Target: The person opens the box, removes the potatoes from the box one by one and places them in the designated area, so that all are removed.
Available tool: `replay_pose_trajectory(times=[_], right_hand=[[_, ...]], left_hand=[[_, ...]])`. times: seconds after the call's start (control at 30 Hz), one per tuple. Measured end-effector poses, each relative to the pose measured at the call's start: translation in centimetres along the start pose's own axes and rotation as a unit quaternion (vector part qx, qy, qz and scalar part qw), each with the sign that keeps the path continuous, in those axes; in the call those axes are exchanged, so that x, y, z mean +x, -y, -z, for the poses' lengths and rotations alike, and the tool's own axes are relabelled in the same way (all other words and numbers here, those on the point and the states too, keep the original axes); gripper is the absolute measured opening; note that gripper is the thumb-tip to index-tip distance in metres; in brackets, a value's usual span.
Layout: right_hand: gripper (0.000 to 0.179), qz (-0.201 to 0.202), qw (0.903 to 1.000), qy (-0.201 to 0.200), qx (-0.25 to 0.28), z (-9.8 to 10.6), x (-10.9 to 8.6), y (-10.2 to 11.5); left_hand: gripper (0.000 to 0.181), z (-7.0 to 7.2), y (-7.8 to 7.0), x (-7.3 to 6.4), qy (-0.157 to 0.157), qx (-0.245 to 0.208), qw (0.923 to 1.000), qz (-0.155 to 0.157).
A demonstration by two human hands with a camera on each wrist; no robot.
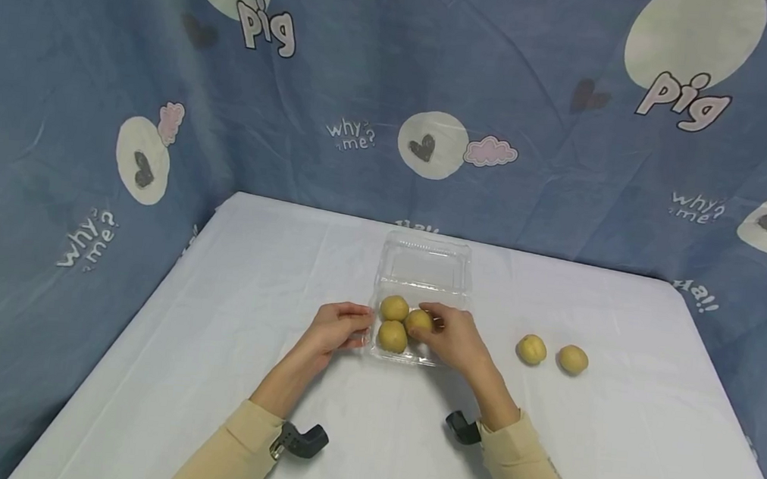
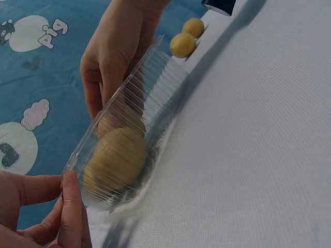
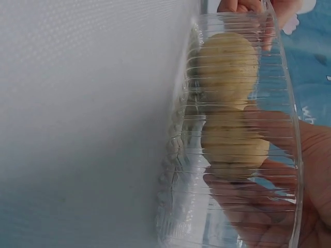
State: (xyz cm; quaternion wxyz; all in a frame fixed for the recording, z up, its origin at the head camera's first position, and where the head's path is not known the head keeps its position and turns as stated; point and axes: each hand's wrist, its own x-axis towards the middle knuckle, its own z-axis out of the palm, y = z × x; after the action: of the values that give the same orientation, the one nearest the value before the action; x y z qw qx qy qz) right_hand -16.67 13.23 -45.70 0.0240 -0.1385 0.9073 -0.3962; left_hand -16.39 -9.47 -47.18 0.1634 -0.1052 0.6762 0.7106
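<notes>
On the white cloth-covered worktop (image 1: 250, 273), near the middle, sits a clear, ribbed plastic clamshell tray (image 1: 417, 361), its see-through hinged lid (image 1: 425, 264) lying open on the far side. L hand (image 1: 342, 326) pinches the tray's rim on the left side. R hand (image 1: 453, 337) has a yellow-brown, round, potato-like lump (image 1: 419, 321) btwn thumb & fingers, inside the tray; can't tell if it's bearing on the tray's floor. Two similar lumps sit along the tray's left side, a far lump (image 1: 394, 307) & a near lump (image 1: 392, 337), both close to the held one. Two more are on the worktop to the right, well apart from the tray: an inner lump (image 1: 532, 350) & an outer lump (image 1: 573, 359).

Risks, imo: thin plastic could flex or tip if L hand squeezes too hard or lifts the rim. R hand's knuckles could catch the right wall & drag the tray, b/c space there's tight. Held lump could roll if let go off-centre, or shove its neighbours. Lumps on the worktop might roll w/ a sleeve bump, being round.
</notes>
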Motion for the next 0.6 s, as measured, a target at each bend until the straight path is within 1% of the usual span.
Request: replay_pose_trajectory(times=[0.27,0.47,0.6], right_hand=[[0.048,0.011,0.9998,-0.012,0.01,0.1,-0.5,-0.1],[0.049,0.012,0.9987,-0.03,0.04,0.7,-0.8,-0.4],[0.049,0.012,0.9976,-0.034,0.059,0.9,-1.0,-0.6]], left_hand=[[0.025,0.0,0.1,0.0,-0.001,-0.001,1.0,0.002],[0.025,0.0,0.1,0.1,-0.001,0.004,1.0,-0.002],[0.026,0.1,0.1,0.2,0.002,0.006,1.0,-0.005]])
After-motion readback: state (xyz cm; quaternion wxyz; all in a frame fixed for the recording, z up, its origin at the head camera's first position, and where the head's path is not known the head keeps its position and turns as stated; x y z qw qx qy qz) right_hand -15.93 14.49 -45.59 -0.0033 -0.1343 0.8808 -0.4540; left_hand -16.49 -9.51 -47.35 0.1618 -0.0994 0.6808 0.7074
